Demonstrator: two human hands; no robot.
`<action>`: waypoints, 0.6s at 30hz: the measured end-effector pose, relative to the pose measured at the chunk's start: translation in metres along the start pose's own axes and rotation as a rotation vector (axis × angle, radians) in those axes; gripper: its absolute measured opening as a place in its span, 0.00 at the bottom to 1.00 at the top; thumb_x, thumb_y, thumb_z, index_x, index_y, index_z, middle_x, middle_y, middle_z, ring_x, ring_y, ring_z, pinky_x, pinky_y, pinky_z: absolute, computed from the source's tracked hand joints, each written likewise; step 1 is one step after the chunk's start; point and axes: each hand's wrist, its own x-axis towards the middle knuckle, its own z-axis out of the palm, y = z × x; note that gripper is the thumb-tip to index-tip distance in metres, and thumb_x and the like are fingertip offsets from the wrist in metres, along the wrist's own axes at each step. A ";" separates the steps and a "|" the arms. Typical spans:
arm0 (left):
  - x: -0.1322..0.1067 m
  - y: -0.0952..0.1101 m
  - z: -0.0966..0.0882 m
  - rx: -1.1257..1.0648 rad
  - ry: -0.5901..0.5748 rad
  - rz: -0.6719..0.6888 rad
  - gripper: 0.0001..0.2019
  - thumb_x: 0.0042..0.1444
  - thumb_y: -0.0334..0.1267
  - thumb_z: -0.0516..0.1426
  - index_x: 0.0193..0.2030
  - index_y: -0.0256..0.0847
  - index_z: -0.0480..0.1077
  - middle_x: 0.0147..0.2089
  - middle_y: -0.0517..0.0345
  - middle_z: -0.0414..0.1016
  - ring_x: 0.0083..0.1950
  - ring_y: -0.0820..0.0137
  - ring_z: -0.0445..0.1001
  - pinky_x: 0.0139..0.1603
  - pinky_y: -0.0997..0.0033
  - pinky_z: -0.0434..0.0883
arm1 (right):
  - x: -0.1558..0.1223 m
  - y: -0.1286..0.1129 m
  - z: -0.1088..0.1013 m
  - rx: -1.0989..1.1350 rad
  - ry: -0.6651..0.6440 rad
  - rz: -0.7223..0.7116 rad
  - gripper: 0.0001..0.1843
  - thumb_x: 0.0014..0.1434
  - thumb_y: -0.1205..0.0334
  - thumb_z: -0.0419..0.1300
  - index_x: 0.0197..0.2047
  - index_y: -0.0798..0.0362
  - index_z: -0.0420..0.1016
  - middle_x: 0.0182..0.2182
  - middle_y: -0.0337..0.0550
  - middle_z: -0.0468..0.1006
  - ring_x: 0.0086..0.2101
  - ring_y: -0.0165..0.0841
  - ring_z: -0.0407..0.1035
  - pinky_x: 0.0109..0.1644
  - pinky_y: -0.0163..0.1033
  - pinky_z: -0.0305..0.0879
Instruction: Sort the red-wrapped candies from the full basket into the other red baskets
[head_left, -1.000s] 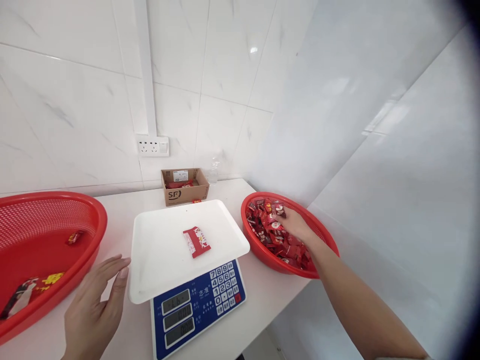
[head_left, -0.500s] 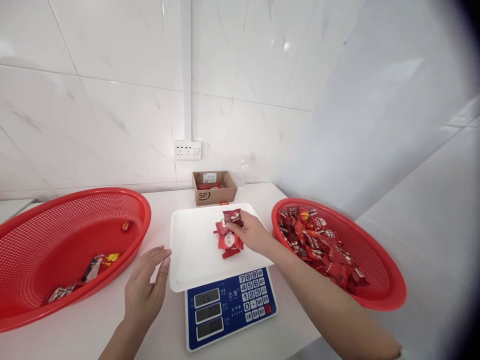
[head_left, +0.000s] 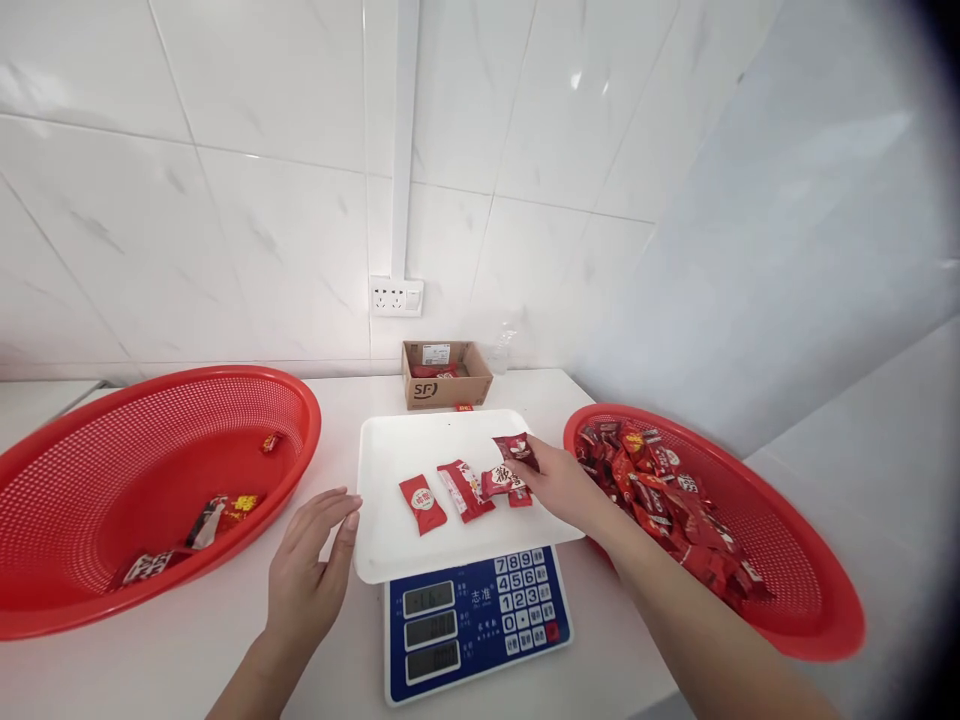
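A blue electronic scale [head_left: 480,620] carries a white weighing tray [head_left: 405,545]. On the tray lie three red snack packets: one at the left [head_left: 422,503], one in the middle [head_left: 464,489], and one [head_left: 501,481] close to my fingers. My right hand [head_left: 559,485] hovers over the tray's right side, fingers pinched on a dark red packet [head_left: 516,451]. Fingers stretched out, my left hand [head_left: 307,575] rests on the counter by the tray's left edge, holding nothing.
A red mesh basket [head_left: 817,610] full of red packets stands at the right. A larger red basket [head_left: 90,590] at the left holds a few packets. A small cardboard box [head_left: 446,375] and a wall socket [head_left: 396,297] are at the back.
My right hand went from the right basket to the tray with packets. Now several packets lie spread on the tray where one lay before. The view shifted left.
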 end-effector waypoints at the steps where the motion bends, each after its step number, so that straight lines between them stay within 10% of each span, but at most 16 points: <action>1: 0.000 0.000 0.000 -0.002 -0.001 -0.002 0.08 0.59 0.35 0.51 0.41 0.39 0.71 0.40 0.49 0.77 0.45 0.63 0.75 0.42 0.65 0.74 | 0.000 0.001 0.000 -0.029 -0.001 0.009 0.07 0.59 0.59 0.52 0.36 0.51 0.68 0.31 0.43 0.78 0.32 0.38 0.71 0.33 0.37 0.61; 18: 0.000 -0.001 0.001 -0.014 0.004 -0.028 0.08 0.58 0.36 0.52 0.40 0.40 0.71 0.40 0.50 0.78 0.45 0.63 0.75 0.43 0.64 0.74 | 0.023 -0.021 0.010 -0.047 0.201 -0.090 0.08 0.58 0.64 0.52 0.35 0.49 0.72 0.37 0.40 0.77 0.39 0.34 0.69 0.37 0.37 0.61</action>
